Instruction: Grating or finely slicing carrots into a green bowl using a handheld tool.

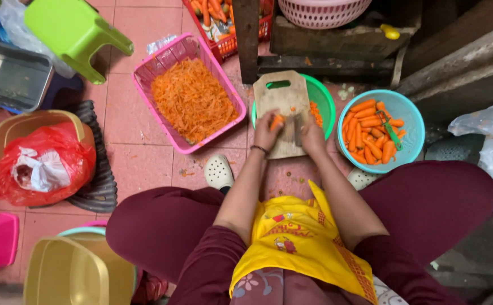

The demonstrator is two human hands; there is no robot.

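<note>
On the wooden cutting board (283,99), which rests across a green basin (324,97), the left hand (267,131) pins a peeled carrot (277,121), its fingers curled down around the near end. Just beside it, the right hand (311,134) closes around the handle of a knife (298,127), the blade standing close against the carrot between the two hands. Cut orange pieces (315,113) lie in the basin past the board's right edge. To the right, a turquoise bowl (413,121) holds whole peeled carrots with a green peeler (392,133) on top. To the left, a pink basket (170,56) is filled with shredded carrot (193,99).
</note>
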